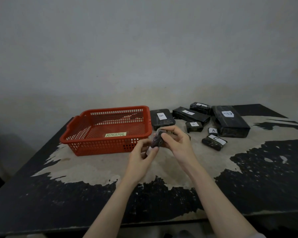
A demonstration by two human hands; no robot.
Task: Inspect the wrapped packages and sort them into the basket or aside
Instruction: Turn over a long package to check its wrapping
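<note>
Held package: a small dark wrapped package (156, 140), raised just above the surface (96, 165), near the basket's right corner.
Left hand (141, 154): fingers curled round the package's near end.
Right hand (176, 142): pinching its far end from above.
Basket (86, 145): red, left of the hands, holding only a label reading ABNORMAL (115, 134).
Other packages (230, 121): black, lettered A, B, C (one possibly D), grouped at far right.

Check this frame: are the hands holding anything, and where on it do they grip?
Yes. Both hands hold one small dark wrapped package above the table: the left hand pinches its lower end, the right hand its upper end.
</note>
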